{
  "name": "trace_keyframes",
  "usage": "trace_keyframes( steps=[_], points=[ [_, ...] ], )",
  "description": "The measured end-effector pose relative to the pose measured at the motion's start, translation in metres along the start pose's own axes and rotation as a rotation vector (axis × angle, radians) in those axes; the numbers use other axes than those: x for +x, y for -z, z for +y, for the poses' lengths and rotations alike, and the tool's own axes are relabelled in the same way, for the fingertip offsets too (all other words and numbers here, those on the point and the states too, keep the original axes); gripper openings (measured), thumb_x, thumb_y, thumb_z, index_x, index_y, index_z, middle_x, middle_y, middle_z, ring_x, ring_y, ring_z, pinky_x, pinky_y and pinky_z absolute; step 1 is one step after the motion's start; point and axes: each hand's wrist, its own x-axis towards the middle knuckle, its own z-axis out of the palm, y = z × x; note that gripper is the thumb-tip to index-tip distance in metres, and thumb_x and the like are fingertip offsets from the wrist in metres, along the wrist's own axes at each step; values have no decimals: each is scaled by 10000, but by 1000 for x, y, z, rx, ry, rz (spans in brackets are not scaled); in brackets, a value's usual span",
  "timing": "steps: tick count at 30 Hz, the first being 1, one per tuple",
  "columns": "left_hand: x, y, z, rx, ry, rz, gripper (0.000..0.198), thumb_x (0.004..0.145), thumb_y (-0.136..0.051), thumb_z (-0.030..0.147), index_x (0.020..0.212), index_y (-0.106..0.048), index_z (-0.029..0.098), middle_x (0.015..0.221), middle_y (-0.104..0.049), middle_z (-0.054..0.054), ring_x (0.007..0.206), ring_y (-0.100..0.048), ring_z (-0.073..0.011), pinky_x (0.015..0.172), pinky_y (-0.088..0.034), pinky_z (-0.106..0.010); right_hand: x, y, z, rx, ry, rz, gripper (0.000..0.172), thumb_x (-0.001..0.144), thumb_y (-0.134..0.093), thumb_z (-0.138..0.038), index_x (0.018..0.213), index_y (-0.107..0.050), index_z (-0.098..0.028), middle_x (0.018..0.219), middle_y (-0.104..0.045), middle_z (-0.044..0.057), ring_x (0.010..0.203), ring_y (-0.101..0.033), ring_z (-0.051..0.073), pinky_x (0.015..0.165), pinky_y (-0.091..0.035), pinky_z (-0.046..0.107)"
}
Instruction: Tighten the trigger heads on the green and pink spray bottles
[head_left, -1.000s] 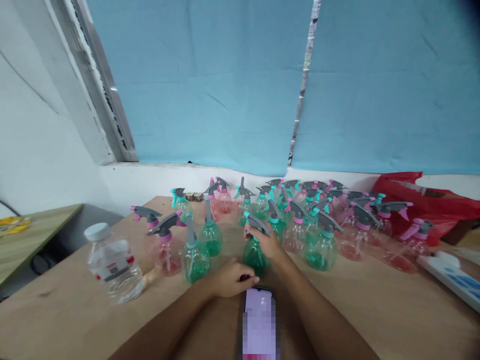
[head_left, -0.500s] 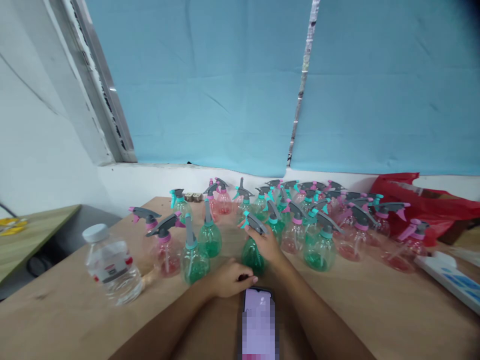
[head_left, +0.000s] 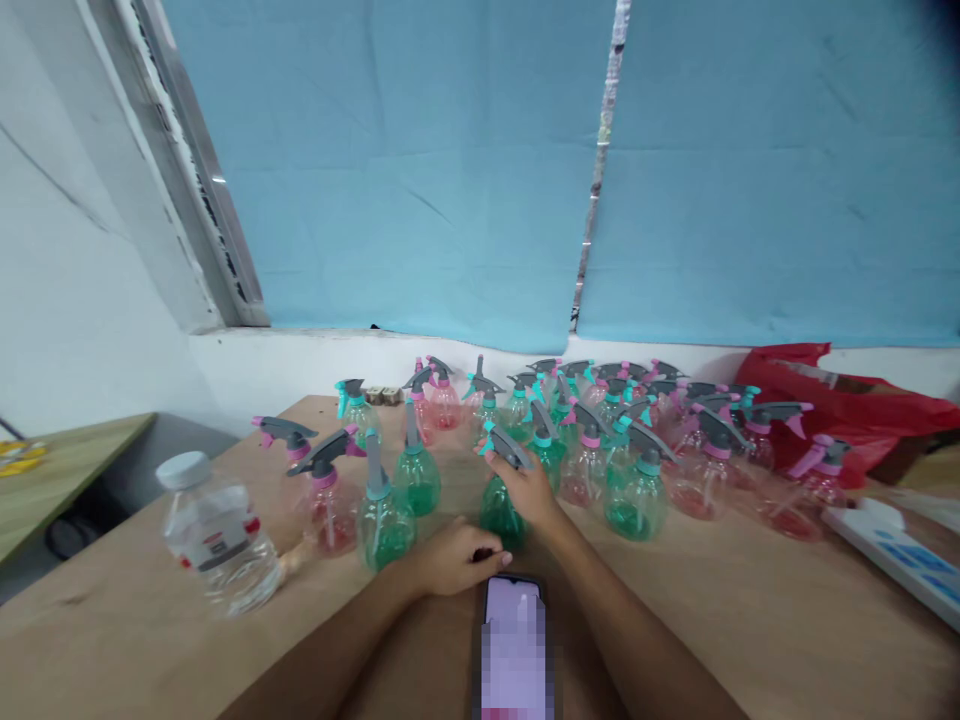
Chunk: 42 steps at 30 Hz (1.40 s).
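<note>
My right hand (head_left: 526,490) is closed round the neck of a green spray bottle (head_left: 501,515) that stands upright in front of me. The bottle's grey-and-teal spray head (head_left: 506,446) shows above my fingers. My left hand (head_left: 459,557) rests on the table just left of that bottle, fingers curled in and nothing seen in them. A phone (head_left: 514,610) with a lit, partly blurred screen lies below both hands. Left of the held bottle are another green spray bottle (head_left: 386,530) and a pink spray bottle (head_left: 330,515).
Several pink and green spray bottles crowd the table (head_left: 675,620) on the right and towards the wall. A capped water bottle (head_left: 217,540) is at the left. A red plastic bag (head_left: 840,400) and a white-and-blue box (head_left: 892,550) lie at the right.
The whole view has shifted slightly, so things appear a little further left. Both hands keep the same pose, and the right one still grips the spray bottle.
</note>
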Motion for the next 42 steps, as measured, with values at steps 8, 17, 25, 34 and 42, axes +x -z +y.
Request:
trace_keyframes(
  steps=[8,17,25,34,42],
  points=[
    [0,1,3,8,1,-4,466,1054,-457,414,663,-561,183,529,-442,55,468,-375,-91,507,-223,-254,-1,0,4,-28,11,20,279,914,-636,-484,1050,-742,-265,772,-683,23,735,-641,209,711,-543,340],
    [0,0,1,45,15,1,473,1053,-453,432,676,-602,189,528,-488,44,468,-389,-101,507,-234,-258,-5,-1,3,-82,-15,54,246,916,-640,-459,816,-714,-247,729,-705,29,673,-650,205,702,-535,348],
    [-2,-15,-13,134,113,36,474,1060,-440,422,734,-683,177,615,-603,2,521,-460,-117,548,-284,-253,-15,-2,-3,-278,158,150,250,992,-533,-392,989,-715,-220,834,-752,31,782,-702,195,770,-523,322],
    [-2,-14,-8,44,161,95,292,1016,-492,385,1137,-671,187,681,-665,9,551,-556,-148,545,-351,-242,-27,1,25,-419,208,-54,277,1034,-464,-381,1193,-615,-212,1108,-706,97,1062,-659,242,960,-511,411],
    [4,-7,-3,-277,321,179,211,963,-515,306,1101,-600,171,677,-693,2,621,-656,-183,630,-462,-267,-28,-5,26,-424,142,-187,524,1045,-446,-377,1543,-381,-230,1544,-488,118,1440,-448,250,1199,-357,481]
  ],
)
